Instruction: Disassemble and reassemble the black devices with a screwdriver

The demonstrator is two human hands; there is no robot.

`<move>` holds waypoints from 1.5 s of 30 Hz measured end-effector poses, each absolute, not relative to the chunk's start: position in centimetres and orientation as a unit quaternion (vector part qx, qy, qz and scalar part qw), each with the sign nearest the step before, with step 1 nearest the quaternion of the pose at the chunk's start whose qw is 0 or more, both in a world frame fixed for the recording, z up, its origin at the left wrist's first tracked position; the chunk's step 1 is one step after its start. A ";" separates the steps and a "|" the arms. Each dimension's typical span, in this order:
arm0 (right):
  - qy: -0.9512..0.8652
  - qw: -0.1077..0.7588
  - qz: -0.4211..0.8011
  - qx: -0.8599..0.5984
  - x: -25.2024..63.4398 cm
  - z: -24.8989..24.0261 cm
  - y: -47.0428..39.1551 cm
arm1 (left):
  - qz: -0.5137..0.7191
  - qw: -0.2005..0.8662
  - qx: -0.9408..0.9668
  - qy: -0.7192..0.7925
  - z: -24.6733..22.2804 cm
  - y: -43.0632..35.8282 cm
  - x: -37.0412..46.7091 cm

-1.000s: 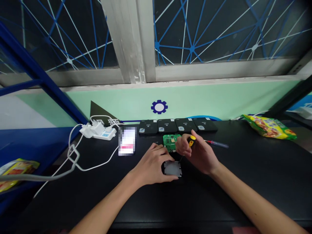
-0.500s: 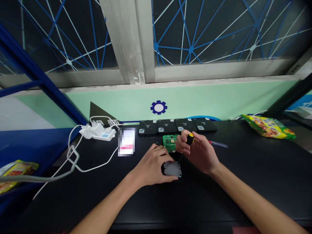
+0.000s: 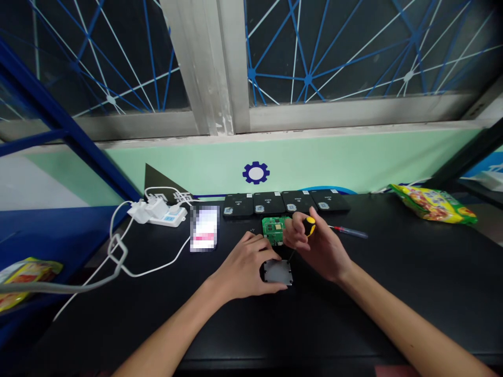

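My left hand grips a small grey rectangular plate with dark notches at its edges, thumb along the near side and fingers along the far side. The plate lies on the black table. In my right hand is a screwdriver with a yellow and black handle. Its thin shaft slants down to the plate's far right corner; whether the tip sits in a screw is too small to tell. Just beyond the plate lies a green circuit board, partly covered by my hands.
Several black flat boxes stand in a row at the back. A second, thin screwdriver with a clear handle lies to the right, before a yellow snack bag. Left are a blurred-out phone, a white power strip and looping cables.
My right hand has turned slightly on the screwdriver handle: the thumb has lifted off the handle's end and now points up. The left hand and the plate stay put.
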State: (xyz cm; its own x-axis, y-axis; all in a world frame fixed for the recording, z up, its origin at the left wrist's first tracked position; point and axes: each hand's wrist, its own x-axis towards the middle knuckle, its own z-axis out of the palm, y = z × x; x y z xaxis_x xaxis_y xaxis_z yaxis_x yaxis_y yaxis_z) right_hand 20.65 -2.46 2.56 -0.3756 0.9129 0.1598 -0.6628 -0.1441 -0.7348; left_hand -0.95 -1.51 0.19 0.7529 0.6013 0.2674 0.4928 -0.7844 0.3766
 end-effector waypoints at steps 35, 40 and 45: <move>-0.368 0.544 0.738 -0.156 20.9 2.9 -2.6 | 0.191 0.151 0.924 0.294 0.1 -1.5 -1.0; -0.369 0.545 0.741 -0.135 20.9 3.0 -2.6 | 0.190 0.150 0.925 0.291 0.1 -1.5 -1.0; -0.387 0.557 0.719 -0.153 20.8 2.7 -2.5 | 0.188 0.144 0.926 0.295 0.1 -1.5 -1.0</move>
